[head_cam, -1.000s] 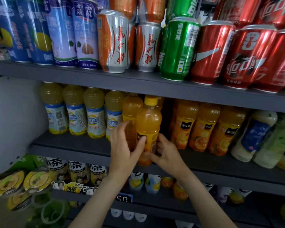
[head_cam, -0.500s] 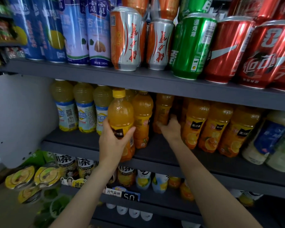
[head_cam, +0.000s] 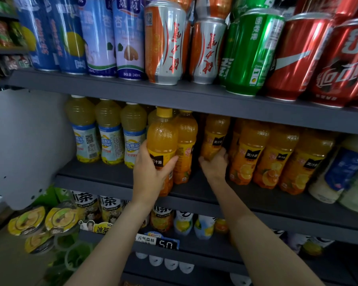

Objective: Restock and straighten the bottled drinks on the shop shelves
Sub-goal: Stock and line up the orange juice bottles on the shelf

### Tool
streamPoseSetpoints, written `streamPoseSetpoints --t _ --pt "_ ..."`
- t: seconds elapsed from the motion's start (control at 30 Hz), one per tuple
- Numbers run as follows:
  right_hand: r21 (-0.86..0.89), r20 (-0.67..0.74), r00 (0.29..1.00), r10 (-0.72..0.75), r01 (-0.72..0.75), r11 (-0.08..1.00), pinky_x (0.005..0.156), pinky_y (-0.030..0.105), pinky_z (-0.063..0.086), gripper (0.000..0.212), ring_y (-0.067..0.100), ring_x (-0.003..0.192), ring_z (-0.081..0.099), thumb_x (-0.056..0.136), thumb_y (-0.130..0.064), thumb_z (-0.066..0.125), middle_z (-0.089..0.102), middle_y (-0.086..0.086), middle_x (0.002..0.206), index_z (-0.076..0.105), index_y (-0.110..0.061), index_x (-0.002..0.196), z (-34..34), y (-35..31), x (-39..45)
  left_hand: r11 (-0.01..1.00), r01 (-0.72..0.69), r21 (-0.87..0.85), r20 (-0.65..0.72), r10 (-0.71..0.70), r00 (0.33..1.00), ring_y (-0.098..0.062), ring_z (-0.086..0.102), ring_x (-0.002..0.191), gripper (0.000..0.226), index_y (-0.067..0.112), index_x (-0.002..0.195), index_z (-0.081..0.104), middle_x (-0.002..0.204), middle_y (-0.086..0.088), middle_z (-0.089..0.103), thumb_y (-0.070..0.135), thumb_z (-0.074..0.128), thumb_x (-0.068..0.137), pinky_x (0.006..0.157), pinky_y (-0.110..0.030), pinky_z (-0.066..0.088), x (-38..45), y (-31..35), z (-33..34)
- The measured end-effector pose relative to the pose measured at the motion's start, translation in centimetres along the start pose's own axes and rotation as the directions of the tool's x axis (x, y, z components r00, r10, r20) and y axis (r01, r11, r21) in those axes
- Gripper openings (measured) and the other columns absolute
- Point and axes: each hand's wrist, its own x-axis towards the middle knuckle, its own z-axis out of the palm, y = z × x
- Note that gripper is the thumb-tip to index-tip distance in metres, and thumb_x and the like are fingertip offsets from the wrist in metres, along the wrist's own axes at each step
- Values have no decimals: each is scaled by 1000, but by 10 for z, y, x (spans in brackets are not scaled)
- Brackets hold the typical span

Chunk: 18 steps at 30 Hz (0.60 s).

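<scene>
My left hand (head_cam: 151, 174) grips an orange juice bottle (head_cam: 162, 139) with a yellow cap, held upright at the front edge of the middle shelf (head_cam: 246, 198). Just behind it stands a second orange bottle (head_cam: 185, 145). My right hand (head_cam: 215, 164) reaches deeper into the shelf and holds the lower part of another orange juice bottle (head_cam: 215, 135) set further back. To the right stands a row of the same orange bottles (head_cam: 271, 157).
Pale yellow drink bottles (head_cam: 108, 131) fill the shelf's left side, white and green bottles (head_cam: 343, 172) its right. Cans (head_cam: 165, 44) line the upper shelf close overhead. The lower shelf holds tea bottles (head_cam: 87, 205) and a price tag (head_cam: 157, 242). A grey panel (head_cam: 25, 145) stands at left.
My left hand carried the yellow-capped bottle leftwards, out of the gap. My right hand let go of it and reached back into the shelf to the bottle behind.
</scene>
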Motion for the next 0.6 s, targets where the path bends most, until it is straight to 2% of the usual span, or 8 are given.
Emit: streamPoseSetpoints --t 0.1,0.3,0.5,0.6 --pt "12 -21 999 -26 26 1000 96 41 41 63 38 119 46 82 -14 68 46 23 129 33 2 131 0 3 -3 1000 -4 -4 1 4 1000 -16 51 114 78 18 133 35 123 -1 53 57 61 71 96 -32 44 1 -2 1" --pt "-60 -121 992 43 -50 997 96 43 42 63 37 121 45 81 -18 69 44 22 131 32 2 128 6 -8 2 1000 1 0 7 -1 1000 -14 50 115 80 18 134 35 122 1 52 59 60 70 96 -29 43 1 -2 0" --pt "-114 -102 995 -2 -9 993 95 41 40 62 37 120 44 82 -18 68 43 23 130 32 4 127 8 -1 3 1000 14 3 3 -14 1000 -15 49 115 81 18 134 35 123 0 52 60 60 69 95 -28 42 1 -4 2" --pt "-144 -94 995 -36 23 989 90 39 42 57 37 117 47 84 -17 66 45 23 127 33 3 126 6 2 4 1000 4 11 -4 -4 1000 -16 50 115 81 18 134 35 123 -1 52 61 61 71 96 -32 44 2 -7 3"
